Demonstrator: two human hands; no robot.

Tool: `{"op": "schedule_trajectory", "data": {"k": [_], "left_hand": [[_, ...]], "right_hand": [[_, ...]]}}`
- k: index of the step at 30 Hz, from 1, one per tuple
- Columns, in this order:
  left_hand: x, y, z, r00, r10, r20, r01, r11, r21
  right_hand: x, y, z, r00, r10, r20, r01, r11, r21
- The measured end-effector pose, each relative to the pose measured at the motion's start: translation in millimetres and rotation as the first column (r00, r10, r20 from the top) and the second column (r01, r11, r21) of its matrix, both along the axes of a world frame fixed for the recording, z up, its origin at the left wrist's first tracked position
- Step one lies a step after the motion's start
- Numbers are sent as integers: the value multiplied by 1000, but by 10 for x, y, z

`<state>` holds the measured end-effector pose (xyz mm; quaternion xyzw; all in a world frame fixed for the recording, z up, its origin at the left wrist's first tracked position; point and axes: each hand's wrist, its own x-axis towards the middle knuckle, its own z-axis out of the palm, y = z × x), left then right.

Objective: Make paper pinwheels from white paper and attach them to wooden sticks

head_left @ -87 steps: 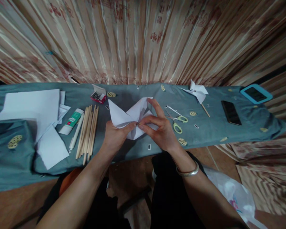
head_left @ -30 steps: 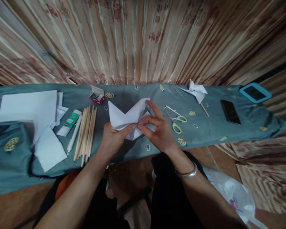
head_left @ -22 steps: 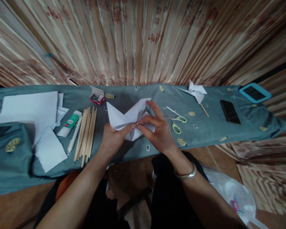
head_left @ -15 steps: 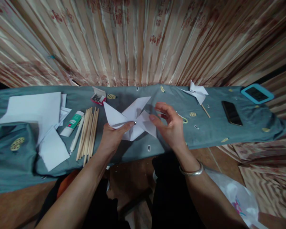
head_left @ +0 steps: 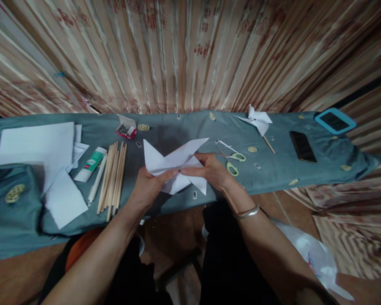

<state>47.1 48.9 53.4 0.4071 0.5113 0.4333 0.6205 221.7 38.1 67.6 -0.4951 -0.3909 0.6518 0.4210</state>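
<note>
A white paper pinwheel (head_left: 190, 149) is held over the front part of the cloth-covered table, its folded blades fanned out. My left hand (head_left: 150, 183) grips it from the left, thumb on top close to the centre. From the right, my right hand (head_left: 214, 170) also grips it, its thumb pressed at the small dark pin in the middle. The other fingers of both hands are mostly hidden beneath the paper. Just right of my right hand lie scissors (head_left: 232, 167) with pale green handles.
Wooden sticks (head_left: 112, 178), a white pen (head_left: 97, 180), a glue tube (head_left: 91, 164) and paper sheets (head_left: 38, 146) lie left. A red box of pins (head_left: 126, 129) stands behind. Rightward are another pinwheel (head_left: 259, 122), a phone (head_left: 303, 146) and a blue-framed device (head_left: 335, 121).
My right hand has moved left from beside the pinwheel and closed on it, thumb at the centre. The scissors, mostly covered before, now show. The view has shifted slightly.
</note>
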Motion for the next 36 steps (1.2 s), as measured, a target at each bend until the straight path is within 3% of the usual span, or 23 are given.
{"op": "schedule_trajectory", "data": {"k": [25, 36], "left_hand": [[-43, 42, -42, 995, -56, -82, 60, 997, 51], [-61, 42, -17, 993, -51, -104, 55, 998, 40]], "right_hand": [[-19, -27, -48, 992, -15, 124, 2, 995, 101], [-3, -37, -73, 982, 32, 185, -55, 991, 120]]}}
